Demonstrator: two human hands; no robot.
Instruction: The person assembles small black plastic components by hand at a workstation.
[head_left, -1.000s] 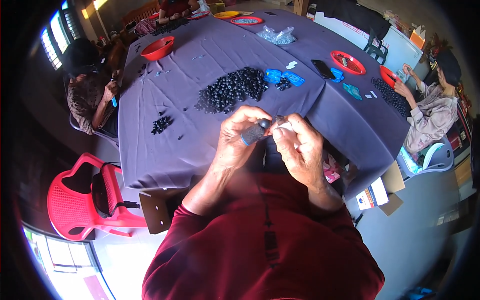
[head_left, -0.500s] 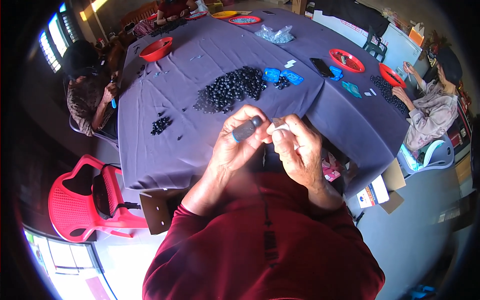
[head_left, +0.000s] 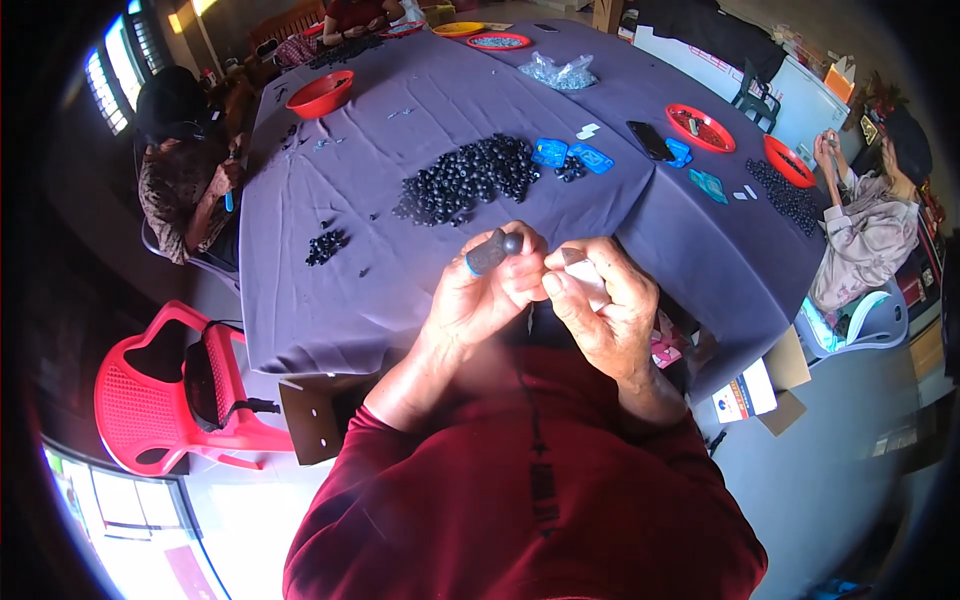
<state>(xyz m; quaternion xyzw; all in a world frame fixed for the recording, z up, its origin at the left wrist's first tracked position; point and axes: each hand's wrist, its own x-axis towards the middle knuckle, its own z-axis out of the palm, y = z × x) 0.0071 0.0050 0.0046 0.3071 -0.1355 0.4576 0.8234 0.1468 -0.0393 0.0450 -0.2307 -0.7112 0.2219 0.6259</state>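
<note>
A long table [head_left: 380, 260] under a purple cloth stretches away from me, filling most of the room I can see. A bright window [head_left: 110, 60] glows at the far left, and a red plastic chair [head_left: 150, 400] stands near me on the left, beside the table's corner. One person [head_left: 190, 160] sits at the left edge of the table, another [head_left: 870, 210] at the right. In the middle of the cloth lies a big heap of dark beads [head_left: 465, 180], with blue trays [head_left: 570, 155] just to its right and a small cluster of beads [head_left: 325, 245] nearer on the left. Red bowls [head_left: 320, 95] sit farther off, two more at the far right.

My left hand [head_left: 480, 300] is raised over the near edge of the table, fingers curled tight around a dark grey tool [head_left: 488, 255] with a round dark bead [head_left: 512, 243] at its tip. My right hand [head_left: 600, 310] is just beside it, nearly touching, thumb and fingers pinched narrowly on a small pale piece [head_left: 580, 272]; I cannot tell what it is.
</note>
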